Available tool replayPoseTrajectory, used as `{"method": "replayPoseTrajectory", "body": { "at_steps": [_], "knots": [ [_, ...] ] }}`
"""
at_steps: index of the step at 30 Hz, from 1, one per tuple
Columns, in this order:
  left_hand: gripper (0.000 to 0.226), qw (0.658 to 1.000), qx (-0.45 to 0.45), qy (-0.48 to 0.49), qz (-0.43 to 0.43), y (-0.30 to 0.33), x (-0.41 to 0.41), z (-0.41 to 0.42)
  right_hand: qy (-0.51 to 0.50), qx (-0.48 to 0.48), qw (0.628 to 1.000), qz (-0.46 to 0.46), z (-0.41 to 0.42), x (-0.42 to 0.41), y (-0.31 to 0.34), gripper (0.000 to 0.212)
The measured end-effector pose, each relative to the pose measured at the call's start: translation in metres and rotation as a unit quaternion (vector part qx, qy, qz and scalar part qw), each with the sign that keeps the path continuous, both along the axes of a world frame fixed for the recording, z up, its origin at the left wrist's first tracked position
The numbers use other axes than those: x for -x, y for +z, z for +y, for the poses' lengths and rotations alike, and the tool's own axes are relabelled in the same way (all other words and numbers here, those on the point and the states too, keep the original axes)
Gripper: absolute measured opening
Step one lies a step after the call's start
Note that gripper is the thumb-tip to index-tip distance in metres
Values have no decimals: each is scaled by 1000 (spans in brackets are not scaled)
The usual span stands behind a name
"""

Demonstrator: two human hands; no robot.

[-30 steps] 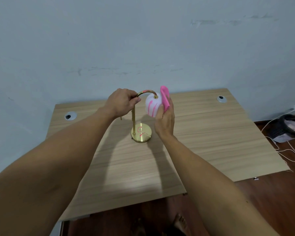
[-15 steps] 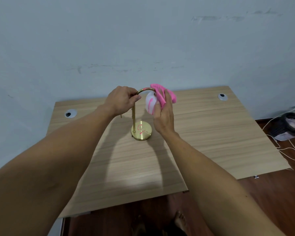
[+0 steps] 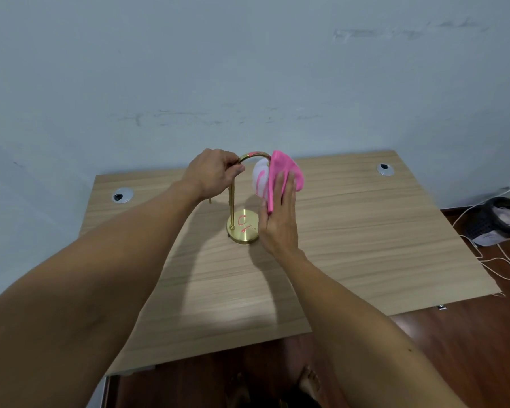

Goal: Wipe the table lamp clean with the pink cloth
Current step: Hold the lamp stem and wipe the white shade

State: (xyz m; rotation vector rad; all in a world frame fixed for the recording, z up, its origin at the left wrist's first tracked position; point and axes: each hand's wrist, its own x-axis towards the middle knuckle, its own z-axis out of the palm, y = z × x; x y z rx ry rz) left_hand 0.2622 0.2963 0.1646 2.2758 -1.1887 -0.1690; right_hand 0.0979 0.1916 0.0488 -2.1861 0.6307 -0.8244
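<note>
A small table lamp stands mid-table: a round brass base [image 3: 243, 230] with pink scribbles, a thin brass stem curving over at the top, and a white globe shade [image 3: 260, 181] streaked with pink marks. My left hand [image 3: 214, 172] grips the curved top of the stem. My right hand [image 3: 278, 214] presses the pink cloth [image 3: 286, 170] flat against the right side of the shade, fingers extended over the cloth. The cloth hides the shade's right half.
The wooden table [image 3: 365, 231] stands against a pale wall and has two round cable grommets [image 3: 122, 195] [image 3: 384, 169]. Right of it, on the dark floor, lie a black bag [image 3: 496, 220] and loose white cords [image 3: 495, 260]. My bare feet show below the table's front edge.
My right hand has carried the cloth from the shade's right side up over its top and back down the right side. My left hand has kept its hold on the stem.
</note>
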Motion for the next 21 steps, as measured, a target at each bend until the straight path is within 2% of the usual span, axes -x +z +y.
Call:
{"method": "replayPoseTrajectory", "body": {
  "at_steps": [4,8,11,15,17,21],
  "knots": [
    [31,1000,-8,-3,4,1,-1,1,-12,-37,999,-17,11,-8,3,69],
    [30,1000,-7,-10,4,4,-3,0,-49,1,999,23,4,-37,36,67],
    [30,1000,-9,-9,8,3,-3,0,-34,18,999,10,4,-25,21,68],
    [29,1000,-13,-7,12,1,-4,-1,-27,-121,992,-26,22,-5,-6,73],
    [29,1000,-18,-5,14,2,-4,-2,-53,-149,987,-36,24,-17,7,74],
    [28,1000,-17,-6,11,4,-5,-2,-81,-54,995,-6,13,-42,38,69]
  ]
}}
